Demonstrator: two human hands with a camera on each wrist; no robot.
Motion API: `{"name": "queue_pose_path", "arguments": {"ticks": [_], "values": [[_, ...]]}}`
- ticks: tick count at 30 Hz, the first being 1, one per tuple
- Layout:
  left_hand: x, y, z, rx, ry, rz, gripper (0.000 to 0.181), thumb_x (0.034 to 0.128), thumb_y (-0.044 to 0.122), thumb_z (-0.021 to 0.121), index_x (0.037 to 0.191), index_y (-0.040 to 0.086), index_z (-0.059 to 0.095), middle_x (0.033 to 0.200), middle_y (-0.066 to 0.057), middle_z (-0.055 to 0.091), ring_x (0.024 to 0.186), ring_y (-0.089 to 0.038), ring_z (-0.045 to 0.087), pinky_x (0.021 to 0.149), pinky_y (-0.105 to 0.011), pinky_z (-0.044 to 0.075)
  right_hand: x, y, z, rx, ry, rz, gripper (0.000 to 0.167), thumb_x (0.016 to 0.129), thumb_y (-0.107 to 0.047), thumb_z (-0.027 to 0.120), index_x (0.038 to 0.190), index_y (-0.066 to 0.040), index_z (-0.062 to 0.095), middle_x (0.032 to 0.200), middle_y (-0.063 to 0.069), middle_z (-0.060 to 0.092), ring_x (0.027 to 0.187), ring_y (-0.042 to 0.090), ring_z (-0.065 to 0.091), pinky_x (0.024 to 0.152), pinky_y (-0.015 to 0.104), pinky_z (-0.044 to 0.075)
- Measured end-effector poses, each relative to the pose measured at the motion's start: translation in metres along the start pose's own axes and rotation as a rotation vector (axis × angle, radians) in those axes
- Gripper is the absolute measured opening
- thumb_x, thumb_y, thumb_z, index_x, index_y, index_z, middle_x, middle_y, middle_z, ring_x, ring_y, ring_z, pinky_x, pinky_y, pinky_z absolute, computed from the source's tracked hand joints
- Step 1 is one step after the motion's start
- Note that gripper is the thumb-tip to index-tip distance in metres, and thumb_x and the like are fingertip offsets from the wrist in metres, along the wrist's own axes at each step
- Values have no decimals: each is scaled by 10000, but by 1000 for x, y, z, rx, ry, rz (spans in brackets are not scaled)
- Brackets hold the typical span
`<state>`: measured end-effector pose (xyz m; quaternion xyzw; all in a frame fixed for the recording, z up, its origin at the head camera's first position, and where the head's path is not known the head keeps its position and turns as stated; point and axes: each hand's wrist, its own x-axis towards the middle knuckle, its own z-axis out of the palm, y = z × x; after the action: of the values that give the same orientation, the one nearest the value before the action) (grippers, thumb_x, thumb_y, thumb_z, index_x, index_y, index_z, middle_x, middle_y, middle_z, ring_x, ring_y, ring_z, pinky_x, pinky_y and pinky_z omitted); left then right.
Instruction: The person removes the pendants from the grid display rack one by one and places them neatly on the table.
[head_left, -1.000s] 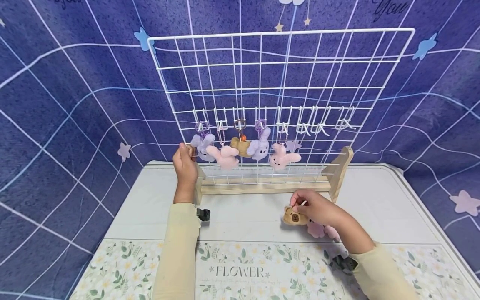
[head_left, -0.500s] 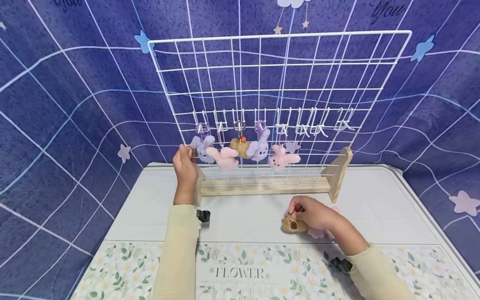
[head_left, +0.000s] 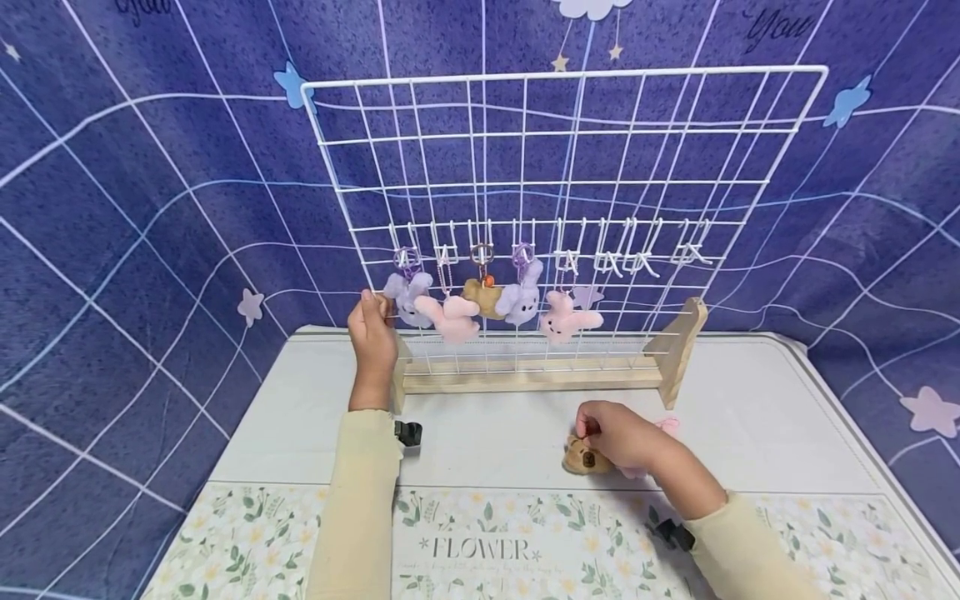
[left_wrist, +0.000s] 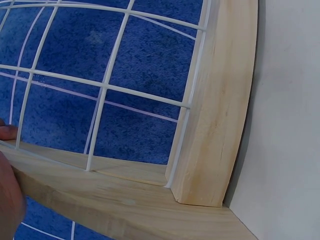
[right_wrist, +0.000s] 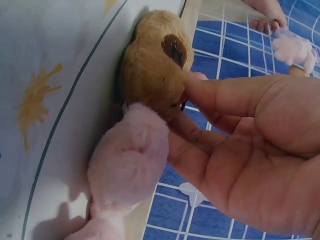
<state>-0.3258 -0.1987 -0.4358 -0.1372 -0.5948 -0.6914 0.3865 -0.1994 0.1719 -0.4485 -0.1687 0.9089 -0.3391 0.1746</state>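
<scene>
Ideally, a light pinch and a steady rack (head_left: pixel 523 184).
Right grip (head_left: pixel 624 435) pinches the brown plush (head_left: pixel 579 457), nearly closed; left grip (head_left: pixel 371 333) holds the rack's side.

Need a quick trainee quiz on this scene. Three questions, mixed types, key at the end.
1. Count: how many hanging plush toys are on the white wire rack?

2. True or false: the left hand is holding a pink plush.

3. Multiple choice: what colour is the held plush at the right hand?
A. Purple
B. Brown
C. White

Key:
1. Five.
2. False. It grips the wooden stand at its left side.
3. B. A pink plush lies next to it.
</scene>
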Motion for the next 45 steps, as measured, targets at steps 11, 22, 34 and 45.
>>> {"name": "queue_pose_path", "arguments": {"ticks": [11,22,34,45], "values": [[1,-1,0,26,11,-6,508,1149,164,300,690,-53,266,648,57,358,579,-69,334,557,-193,280,2,-7,2,-114,120,31,198,922,53,706,845,-95,600,847,43,613,772,176,564,712,332,473],[0,-3,-2,-10,23,4,525,1150,171,308,690,-75,252,633,90,361,562,-43,325,547,-189,261,33,-8,3,571,325,-65,349,978,6,634,1314,57,551,1303,285,621,1092,215,682,966,296,571],[2,-2,1,-4,24,-2,516,1148,164,311,689,-62,244,631,83,347,566,-46,315,550,-193,249,40,-42,-8,1487,80,-148,579,1015,94,450,1389,-293,236,1543,144,442,1290,225,668,1236,448,417],[2,-2,1,21,36,-2,538,1147,165,309,657,-57,326,620,61,386,561,-51,348,551,-191,285,34,-66,-10,1483,77,-327,214,1091,-16,472,1197,-186,545,1340,63,721,1232,221,708,1096,421,558]]}}
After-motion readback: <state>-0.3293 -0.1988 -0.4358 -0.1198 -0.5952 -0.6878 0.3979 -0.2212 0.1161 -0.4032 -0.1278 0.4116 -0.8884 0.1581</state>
